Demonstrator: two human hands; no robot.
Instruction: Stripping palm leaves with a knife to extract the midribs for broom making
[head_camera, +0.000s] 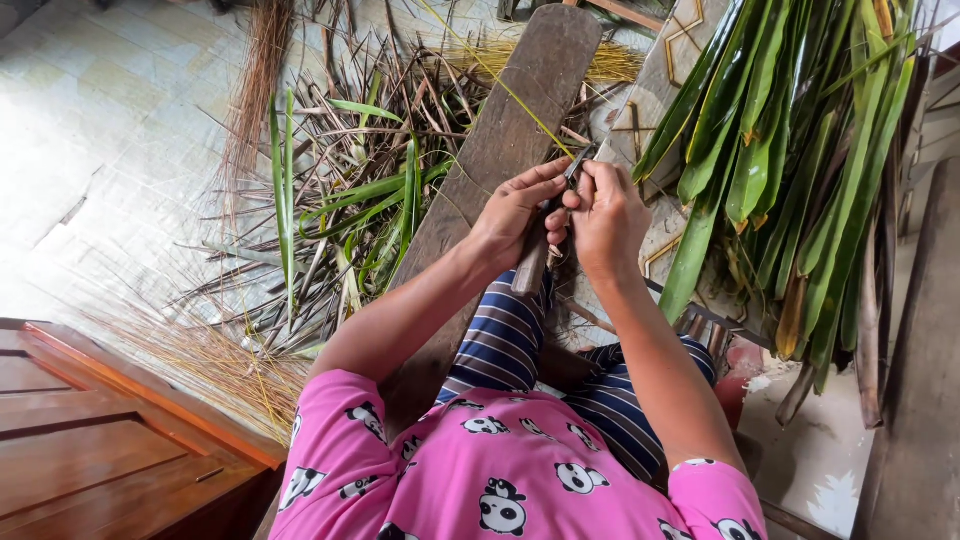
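Leaf midrib (520, 103), thin and yellow-green, runs up-left from the fingertips of both hands; left hand (515, 212) pinches it, right hand (607, 222) grips a knife (538, 255) over the wooden plank (500, 150).

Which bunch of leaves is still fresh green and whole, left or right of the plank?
The bundle of long green leaves right of the wooden plank; the pile left of it is mostly dry brown strips.

Pink short-sleeved shirt (520, 470) patterned with black-and-white pandas; navy cloth trousers (505, 340) striped white. Long palm leaves (790, 140) seen green, scattered leaf trimmings (340, 200) brown-grey, flat wooden plank (500, 150) weathered dark brown.
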